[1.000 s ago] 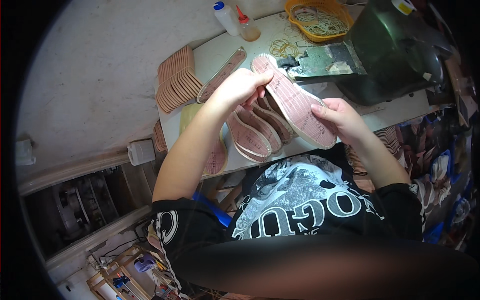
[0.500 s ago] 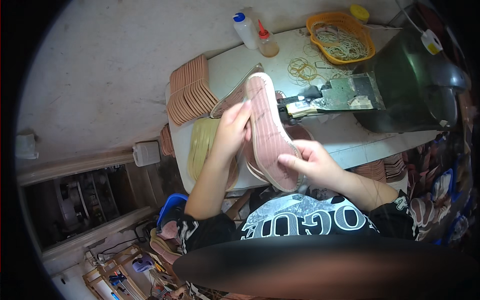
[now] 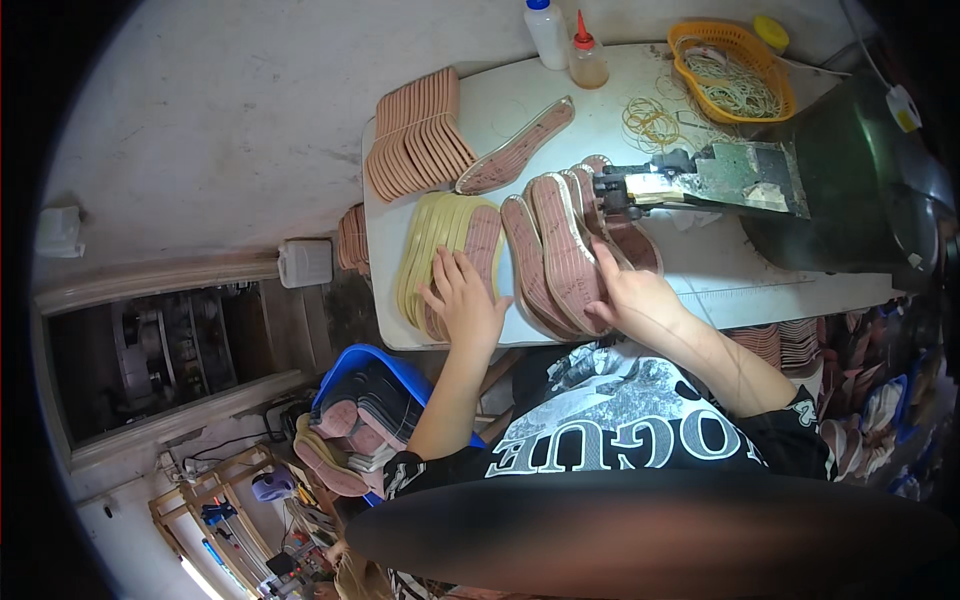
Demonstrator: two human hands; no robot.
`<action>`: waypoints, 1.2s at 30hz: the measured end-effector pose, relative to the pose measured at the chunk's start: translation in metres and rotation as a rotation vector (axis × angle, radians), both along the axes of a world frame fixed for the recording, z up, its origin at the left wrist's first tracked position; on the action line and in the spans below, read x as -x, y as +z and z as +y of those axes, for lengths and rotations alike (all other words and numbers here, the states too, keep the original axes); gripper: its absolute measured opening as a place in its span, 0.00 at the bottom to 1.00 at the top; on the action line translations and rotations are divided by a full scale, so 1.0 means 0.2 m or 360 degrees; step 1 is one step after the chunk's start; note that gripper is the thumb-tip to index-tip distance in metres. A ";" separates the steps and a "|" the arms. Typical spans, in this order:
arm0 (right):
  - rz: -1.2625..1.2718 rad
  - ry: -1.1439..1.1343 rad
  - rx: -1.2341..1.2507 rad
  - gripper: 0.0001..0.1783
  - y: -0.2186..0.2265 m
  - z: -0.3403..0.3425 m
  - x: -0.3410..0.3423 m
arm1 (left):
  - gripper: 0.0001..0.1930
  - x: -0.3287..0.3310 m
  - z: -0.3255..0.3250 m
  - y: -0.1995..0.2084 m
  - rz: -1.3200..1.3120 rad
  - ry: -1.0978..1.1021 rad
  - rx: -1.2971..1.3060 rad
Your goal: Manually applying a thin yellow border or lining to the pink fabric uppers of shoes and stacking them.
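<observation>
My left hand [image 3: 466, 298] rests with fingers spread on a row of overlapping insoles, where a pink insole [image 3: 484, 245] lies against several yellow-green ones [image 3: 428, 240]. My right hand [image 3: 632, 295] touches the right edge of a pale-rimmed pink insole [image 3: 563, 240]; its index finger and thumb are apart on the surface, and the other fingers are partly hidden. That insole lies on a pile of similar ones, with another pink insole [image 3: 525, 245] at its left. The pile reaches under the head of a green machine [image 3: 740, 180].
A single insole [image 3: 520, 145] lies farther back, beside a banded stack of pink insoles [image 3: 415, 135]. Behind are a white bottle [image 3: 547, 35], a red-tipped bottle [image 3: 588, 65], loose rubber bands [image 3: 650, 122] and a yellow basket [image 3: 735, 40]. A blue bin [image 3: 400, 365] stands below the table.
The insole held up in both hands is now down on the pile by the machine. My left hand has let go and lowered onto the yellow-green row. The view has shifted.
</observation>
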State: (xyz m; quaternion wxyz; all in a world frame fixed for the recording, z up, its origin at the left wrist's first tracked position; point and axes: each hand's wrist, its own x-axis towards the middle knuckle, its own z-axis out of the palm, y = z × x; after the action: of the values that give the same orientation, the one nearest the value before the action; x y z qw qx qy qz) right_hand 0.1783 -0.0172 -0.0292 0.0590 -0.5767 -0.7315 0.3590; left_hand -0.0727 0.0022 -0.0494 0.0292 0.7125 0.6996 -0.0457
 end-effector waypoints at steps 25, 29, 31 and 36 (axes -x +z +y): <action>0.1757 -0.0450 -0.0074 0.26 0.24 -0.04 -0.12 | 0.29 -0.47 0.06 0.36 -0.2952 -0.0014 0.0244; 0.2756 -0.0502 0.0632 0.39 0.24 0.00 -0.17 | 0.22 -0.56 0.09 0.44 -0.3241 -0.0036 0.0649; 0.2985 -0.0472 0.0913 0.46 0.19 0.04 -0.16 | 0.23 -0.60 0.11 0.46 -0.3462 -0.0046 0.0807; 0.2513 -0.0372 0.0961 0.32 0.13 0.08 -0.29 | 0.23 -0.67 0.08 0.42 -0.3154 -0.0312 0.0739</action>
State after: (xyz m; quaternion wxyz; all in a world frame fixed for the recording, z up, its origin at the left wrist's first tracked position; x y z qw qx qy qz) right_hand 0.2358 -0.0016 -0.0040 0.4319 -0.2202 -0.2848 0.8269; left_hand 0.0611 0.0179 0.0344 0.7281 0.4609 0.2734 0.4275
